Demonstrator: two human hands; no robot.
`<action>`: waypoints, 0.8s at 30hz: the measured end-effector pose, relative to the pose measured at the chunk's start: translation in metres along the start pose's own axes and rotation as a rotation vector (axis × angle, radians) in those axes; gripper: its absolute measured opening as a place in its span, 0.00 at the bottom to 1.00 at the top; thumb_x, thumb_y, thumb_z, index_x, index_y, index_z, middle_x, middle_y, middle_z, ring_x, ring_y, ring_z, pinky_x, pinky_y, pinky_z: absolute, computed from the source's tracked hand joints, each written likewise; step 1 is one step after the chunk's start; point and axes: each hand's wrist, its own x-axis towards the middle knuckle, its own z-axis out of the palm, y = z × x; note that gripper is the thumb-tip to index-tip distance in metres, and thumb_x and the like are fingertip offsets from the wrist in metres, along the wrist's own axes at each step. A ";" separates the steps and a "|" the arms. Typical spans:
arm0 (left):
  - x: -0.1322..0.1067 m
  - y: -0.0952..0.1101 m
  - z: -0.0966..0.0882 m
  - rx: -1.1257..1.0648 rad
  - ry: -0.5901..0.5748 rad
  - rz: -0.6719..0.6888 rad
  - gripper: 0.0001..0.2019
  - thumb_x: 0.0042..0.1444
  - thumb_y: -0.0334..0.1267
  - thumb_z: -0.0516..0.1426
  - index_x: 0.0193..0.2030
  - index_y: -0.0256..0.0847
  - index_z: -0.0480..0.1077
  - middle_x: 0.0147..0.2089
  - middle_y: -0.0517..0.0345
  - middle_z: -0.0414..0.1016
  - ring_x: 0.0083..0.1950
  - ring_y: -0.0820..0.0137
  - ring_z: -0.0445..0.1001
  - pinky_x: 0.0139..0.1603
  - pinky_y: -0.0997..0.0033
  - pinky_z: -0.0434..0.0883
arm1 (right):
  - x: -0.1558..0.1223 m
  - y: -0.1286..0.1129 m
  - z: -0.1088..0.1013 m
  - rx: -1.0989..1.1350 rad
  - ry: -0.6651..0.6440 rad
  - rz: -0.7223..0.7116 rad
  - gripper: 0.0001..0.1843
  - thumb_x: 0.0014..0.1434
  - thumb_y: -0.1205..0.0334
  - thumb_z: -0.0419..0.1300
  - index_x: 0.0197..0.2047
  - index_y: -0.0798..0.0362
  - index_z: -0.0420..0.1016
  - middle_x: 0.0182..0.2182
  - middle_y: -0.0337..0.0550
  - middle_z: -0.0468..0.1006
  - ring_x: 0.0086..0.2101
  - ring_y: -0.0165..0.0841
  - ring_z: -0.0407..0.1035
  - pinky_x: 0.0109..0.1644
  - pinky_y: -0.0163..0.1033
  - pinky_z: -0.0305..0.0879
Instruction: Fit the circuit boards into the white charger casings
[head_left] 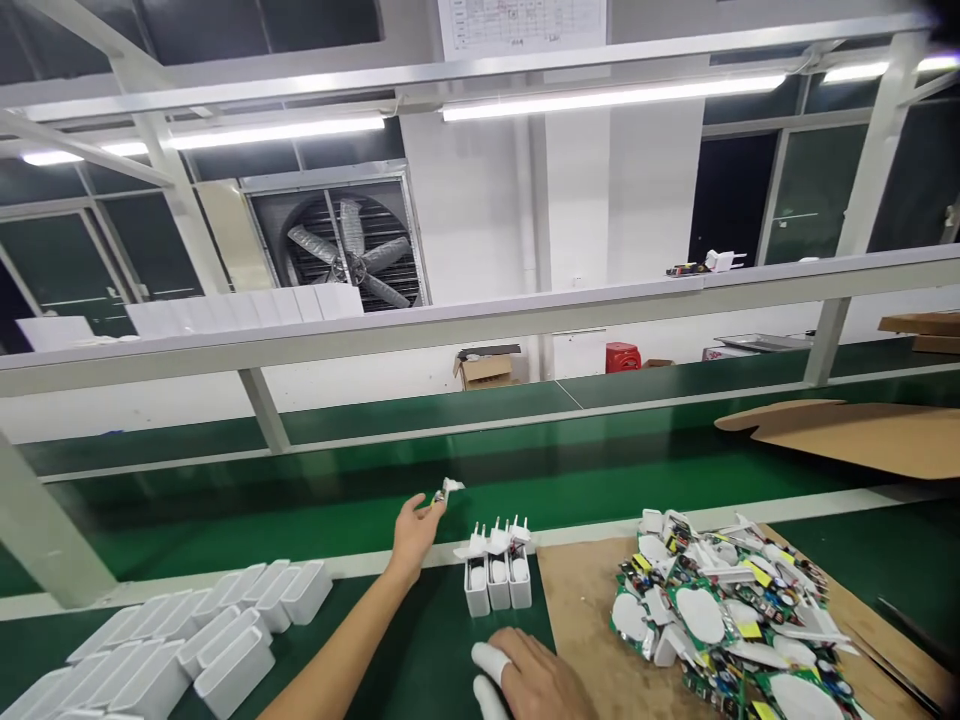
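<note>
My left hand (415, 527) reaches forward over the green belt (570, 470), fingers pinched on a small white plug part (448, 489). My right hand (525, 677) rests low on the green bench surface, fingers curled, with white finger cots on two fingertips; nothing shows in it. Between the hands stand three white charger housings (497, 577) upright in a row, with plug pieces (499, 536) sitting on top.
A cardboard sheet (581, 610) holds a heap of green circuit boards (720, 610) at the right. Several white housings (187, 640) lie at the lower left. Another cardboard piece (855, 435) lies on the belt at far right. A grey frame rail (480, 320) crosses overhead.
</note>
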 end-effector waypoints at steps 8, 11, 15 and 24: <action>-0.146 -0.022 -0.075 -0.080 -0.255 0.199 0.37 0.43 0.31 0.69 0.64 0.44 0.72 0.50 0.54 0.81 0.47 0.62 0.79 0.55 0.61 0.75 | 0.007 0.001 -0.027 0.171 0.197 0.175 0.22 0.71 0.67 0.55 0.67 0.52 0.66 0.57 0.55 0.79 0.54 0.44 0.77 0.57 0.48 0.77; -0.186 -0.026 -0.093 0.142 -0.548 0.288 0.42 0.43 0.28 0.69 0.69 0.49 0.69 0.56 0.53 0.78 0.56 0.59 0.77 0.61 0.59 0.74 | -0.002 0.004 -0.024 0.193 0.122 0.136 0.22 0.72 0.65 0.55 0.67 0.51 0.67 0.57 0.54 0.78 0.55 0.44 0.76 0.58 0.49 0.77; -0.185 -0.024 -0.138 0.550 -0.378 0.458 0.37 0.54 0.40 0.71 0.71 0.51 0.66 0.64 0.51 0.74 0.64 0.56 0.72 0.67 0.55 0.72 | -0.009 -0.005 -0.028 0.141 -0.107 0.108 0.23 0.72 0.58 0.59 0.68 0.45 0.66 0.58 0.49 0.79 0.55 0.44 0.77 0.58 0.49 0.79; -0.146 -0.052 -0.212 0.944 0.251 0.393 0.12 0.64 0.27 0.54 0.35 0.32 0.79 0.56 0.25 0.72 0.65 0.26 0.61 0.56 0.16 0.62 | -0.011 -0.034 -0.013 0.210 -0.488 0.138 0.36 0.65 0.60 0.61 0.74 0.51 0.61 0.66 0.57 0.73 0.65 0.53 0.68 0.64 0.58 0.74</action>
